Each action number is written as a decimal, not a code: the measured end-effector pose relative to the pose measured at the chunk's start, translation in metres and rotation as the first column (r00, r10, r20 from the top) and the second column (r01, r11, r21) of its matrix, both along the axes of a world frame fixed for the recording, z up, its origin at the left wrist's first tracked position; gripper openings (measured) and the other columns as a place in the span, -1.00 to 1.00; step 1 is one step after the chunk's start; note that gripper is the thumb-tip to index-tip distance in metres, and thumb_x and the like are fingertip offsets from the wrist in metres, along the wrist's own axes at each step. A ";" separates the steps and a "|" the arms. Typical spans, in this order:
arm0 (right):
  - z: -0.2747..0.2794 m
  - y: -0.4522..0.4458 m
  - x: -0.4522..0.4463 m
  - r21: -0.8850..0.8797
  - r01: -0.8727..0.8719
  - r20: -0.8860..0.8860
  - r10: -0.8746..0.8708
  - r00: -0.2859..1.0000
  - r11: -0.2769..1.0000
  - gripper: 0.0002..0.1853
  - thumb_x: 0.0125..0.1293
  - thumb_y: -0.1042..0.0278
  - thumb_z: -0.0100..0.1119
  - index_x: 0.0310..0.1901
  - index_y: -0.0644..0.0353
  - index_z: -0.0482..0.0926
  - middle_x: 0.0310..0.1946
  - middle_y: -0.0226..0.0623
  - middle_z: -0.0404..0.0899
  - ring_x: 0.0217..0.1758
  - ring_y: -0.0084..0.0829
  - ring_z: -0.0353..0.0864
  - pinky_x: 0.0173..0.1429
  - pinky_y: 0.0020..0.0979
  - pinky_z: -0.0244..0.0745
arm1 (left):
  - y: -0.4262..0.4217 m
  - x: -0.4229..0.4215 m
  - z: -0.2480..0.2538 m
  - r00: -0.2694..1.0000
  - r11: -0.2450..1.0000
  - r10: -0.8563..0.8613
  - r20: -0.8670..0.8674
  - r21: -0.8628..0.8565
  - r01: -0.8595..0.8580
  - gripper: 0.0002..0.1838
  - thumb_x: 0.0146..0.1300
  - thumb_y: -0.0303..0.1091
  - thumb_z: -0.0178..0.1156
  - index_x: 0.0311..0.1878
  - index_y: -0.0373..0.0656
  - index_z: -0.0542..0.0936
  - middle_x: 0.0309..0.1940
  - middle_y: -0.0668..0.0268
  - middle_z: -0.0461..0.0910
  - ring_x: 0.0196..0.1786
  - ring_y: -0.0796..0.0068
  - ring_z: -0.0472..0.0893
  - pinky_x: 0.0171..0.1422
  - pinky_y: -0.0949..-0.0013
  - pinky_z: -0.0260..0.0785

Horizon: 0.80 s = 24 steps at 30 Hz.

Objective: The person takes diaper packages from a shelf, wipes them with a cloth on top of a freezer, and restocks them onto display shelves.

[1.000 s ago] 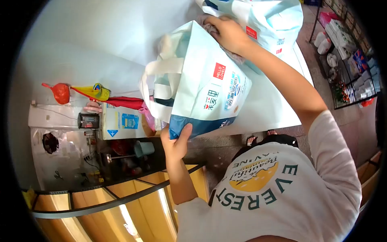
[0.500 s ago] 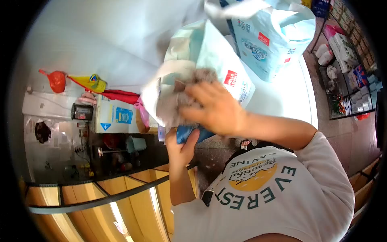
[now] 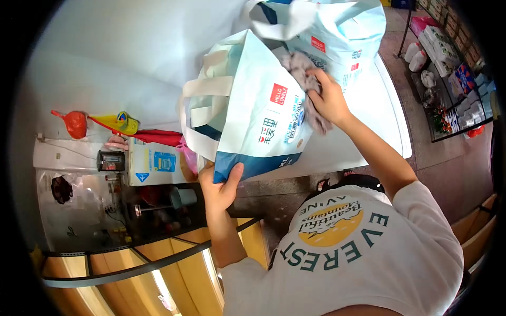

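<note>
A pale-blue tote bag [image 3: 253, 100] with white handles and a dark-blue corner leans tilted in front of me, its printed side towards me. My left hand [image 3: 220, 187] grips the dark-blue corner, thumb on the near face. In my right hand [image 3: 329, 99] is a crumpled grey-brown rag [image 3: 304, 71], lying against the bag's right-hand edge; the fingertips are partly hidden in its folds. Behind it stands a second pale-blue tote bag [image 3: 345, 45] with a similar red label, close to the rag.
Both bags are on a white table [image 3: 382, 110]. To the left, a white-and-blue box [image 3: 158, 162], a red plastic bag [image 3: 73, 124] and a grey bucket [image 3: 183, 197] appear. A wire shelf [image 3: 443, 79] of goods stands at right, and slatted wooden panels [image 3: 142, 274] lie below.
My right hand has carried the rag from the bag's mouth side over to its right-hand edge. The bag has turned, showing its printed face more fully, while my left hand keeps its corner.
</note>
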State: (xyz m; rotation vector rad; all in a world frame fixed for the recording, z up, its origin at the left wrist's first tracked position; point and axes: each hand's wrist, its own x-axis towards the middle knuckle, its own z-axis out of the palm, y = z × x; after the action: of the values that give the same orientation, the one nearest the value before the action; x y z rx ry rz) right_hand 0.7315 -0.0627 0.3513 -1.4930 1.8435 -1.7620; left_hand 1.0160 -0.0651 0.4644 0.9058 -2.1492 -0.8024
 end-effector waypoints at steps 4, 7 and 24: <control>-0.033 0.060 -0.021 0.308 -0.095 0.050 0.084 0.995 0.947 -0.50 -0.08 0.57 0.11 0.00 0.11 0.38 -0.18 -0.01 0.46 -0.10 -0.07 0.48 -0.07 -0.31 0.41 | 0.003 -0.008 0.004 0.998 0.968 0.029 -0.057 -0.246 -0.042 -0.60 -0.04 -0.44 0.29 -0.09 -0.34 0.47 -0.15 0.16 0.54 -0.16 0.43 0.51 -0.03 0.43 0.31; -0.021 0.099 -0.037 0.375 -0.071 0.079 0.044 0.996 0.924 -0.44 -0.12 0.44 0.22 0.03 0.10 0.36 -0.21 -0.04 0.48 -0.19 -0.07 0.49 -0.11 -0.25 0.39 | 0.010 0.004 0.016 0.962 0.952 0.184 -0.203 -0.205 -0.226 -0.66 -0.07 -0.42 0.32 -0.32 -0.22 0.33 -0.22 0.14 0.50 -0.24 0.47 0.46 -0.13 0.46 0.31; -0.035 0.107 -0.037 0.210 -0.162 0.160 0.130 0.979 0.964 -0.37 -0.15 0.56 0.24 0.03 0.16 0.22 0.04 -0.01 0.24 0.12 -0.12 0.31 0.13 -0.29 0.29 | -0.094 -0.191 0.076 0.731 0.994 0.097 0.675 -0.024 -0.110 -0.40 -0.12 0.03 0.32 -0.26 -0.43 0.55 -0.34 0.04 0.59 -0.30 0.30 0.59 -0.20 0.35 0.40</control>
State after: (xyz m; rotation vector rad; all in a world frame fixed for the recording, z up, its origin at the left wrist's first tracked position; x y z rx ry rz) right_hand 0.6946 0.0445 0.3166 -1.3420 1.7439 -1.4987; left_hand 0.8246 -0.1592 0.5404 1.4924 -2.6703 -0.4602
